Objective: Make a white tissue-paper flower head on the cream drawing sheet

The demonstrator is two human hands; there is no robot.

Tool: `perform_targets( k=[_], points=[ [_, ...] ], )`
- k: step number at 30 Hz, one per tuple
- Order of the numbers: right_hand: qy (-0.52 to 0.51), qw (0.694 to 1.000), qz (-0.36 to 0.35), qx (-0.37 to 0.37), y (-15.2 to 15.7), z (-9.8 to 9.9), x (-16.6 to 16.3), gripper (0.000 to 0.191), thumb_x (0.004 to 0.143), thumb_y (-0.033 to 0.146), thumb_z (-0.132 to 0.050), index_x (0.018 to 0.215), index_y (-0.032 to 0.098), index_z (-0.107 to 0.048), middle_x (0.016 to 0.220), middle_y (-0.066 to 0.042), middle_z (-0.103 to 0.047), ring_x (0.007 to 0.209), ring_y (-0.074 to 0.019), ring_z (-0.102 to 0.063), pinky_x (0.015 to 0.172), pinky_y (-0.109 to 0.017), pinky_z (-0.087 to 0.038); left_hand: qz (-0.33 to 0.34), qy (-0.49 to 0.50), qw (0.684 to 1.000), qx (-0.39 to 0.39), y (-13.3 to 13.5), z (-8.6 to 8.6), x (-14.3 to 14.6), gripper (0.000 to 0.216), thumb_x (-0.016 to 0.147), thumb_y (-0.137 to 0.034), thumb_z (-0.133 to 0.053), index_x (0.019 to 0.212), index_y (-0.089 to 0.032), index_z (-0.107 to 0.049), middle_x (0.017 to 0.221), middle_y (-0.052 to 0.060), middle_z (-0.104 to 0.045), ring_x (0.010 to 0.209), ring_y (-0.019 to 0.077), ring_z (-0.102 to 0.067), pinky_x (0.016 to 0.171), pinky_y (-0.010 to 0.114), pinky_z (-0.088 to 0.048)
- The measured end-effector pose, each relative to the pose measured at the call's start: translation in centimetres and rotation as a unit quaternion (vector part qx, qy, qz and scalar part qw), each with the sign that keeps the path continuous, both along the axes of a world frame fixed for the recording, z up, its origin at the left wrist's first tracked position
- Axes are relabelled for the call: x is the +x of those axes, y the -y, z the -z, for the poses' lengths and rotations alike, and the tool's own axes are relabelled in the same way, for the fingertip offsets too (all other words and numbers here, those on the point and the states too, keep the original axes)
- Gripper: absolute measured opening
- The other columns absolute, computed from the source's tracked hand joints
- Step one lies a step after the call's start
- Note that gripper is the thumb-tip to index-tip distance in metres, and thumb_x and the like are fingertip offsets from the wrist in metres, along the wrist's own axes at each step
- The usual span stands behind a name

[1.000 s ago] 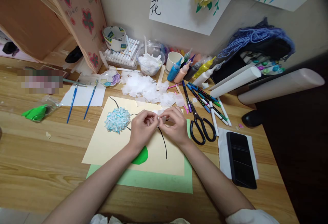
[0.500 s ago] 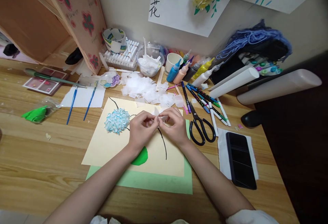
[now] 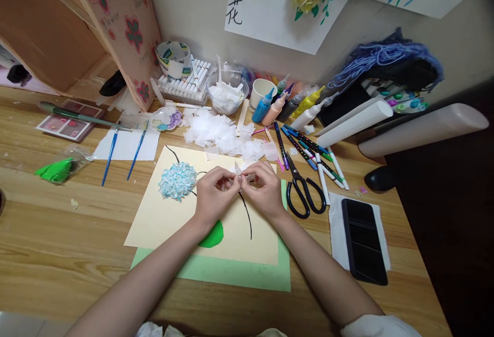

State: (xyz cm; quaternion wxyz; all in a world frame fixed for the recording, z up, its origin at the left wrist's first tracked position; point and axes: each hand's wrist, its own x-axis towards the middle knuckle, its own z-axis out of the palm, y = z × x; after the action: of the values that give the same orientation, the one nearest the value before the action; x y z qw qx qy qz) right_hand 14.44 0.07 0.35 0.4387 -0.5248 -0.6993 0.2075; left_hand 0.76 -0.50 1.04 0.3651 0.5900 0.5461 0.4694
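Both hands meet over the middle of the table, fingertips pinched together on one small white tissue-paper scrap [image 3: 238, 169]. The left hand [image 3: 213, 194] is curled, thumb & forefinger closed on the scrap's left side. The right hand [image 3: 263, 188] is closed on its right side, w/ a corner of the scrap poking up between the two. The scrap sits just above the upper edge of a cream paper sheet [image 3: 162, 224], not touching it as far as I can tell.

The cream sheet lies on a larger pale green paper sheet [image 3: 239, 275], which shows along the bottom & right edges. On the cream sheet:
- A fluffy blue-and-white tissue flower cluster [image 3: 177, 180], just left of the left hand.
- A thin black drawn stem line [image 3: 247, 218], running down from under the hands.
- A flat bright green leaf shape [image 3: 213, 235], partly hidden by the left forearm.

Behind the hands is a loose pile of white tissue squares [image 3: 218, 134]. Black-handled scissors [image 3: 304, 191] lie just right of the right hand, blades pointing away. Beyond them is a scatter of coloured marker pens [image 3: 309, 149]. Further right, a black phone [image 3: 363, 239] lies face up on a white cloth [image 3: 335, 224]. Two blue-handled paintbrushes [image 3: 109, 154] lie far left on a white sheet, well apart from the hands. All of it rests on the light wooden table [image 3: 57, 244].
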Motion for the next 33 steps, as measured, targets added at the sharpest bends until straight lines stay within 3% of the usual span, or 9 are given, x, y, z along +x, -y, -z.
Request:
perform_targets(
  k=[33],
  points=[
    [-0.013, 1.0, 0.004, 0.005, -0.07, -0.09, 0.04, 0.01, 0.076, 0.013, -0.059, 0.071, 0.02, -0.062, 0.07, -0.002, -0.061, 0.072, -0.0176, -0.053, 0.063, -0.032, -0.044, 0.002, -0.014, 1.0, -0.015, -0.01, 0.48, -0.07, 0.008, 0.074, -0.023, -0.064, 0.069, -0.016, -0.064, 0.062, -0.001, -0.056, 0.05, 0.0068, -0.043, 0.048, 0.02, -0.035]
  ],
)
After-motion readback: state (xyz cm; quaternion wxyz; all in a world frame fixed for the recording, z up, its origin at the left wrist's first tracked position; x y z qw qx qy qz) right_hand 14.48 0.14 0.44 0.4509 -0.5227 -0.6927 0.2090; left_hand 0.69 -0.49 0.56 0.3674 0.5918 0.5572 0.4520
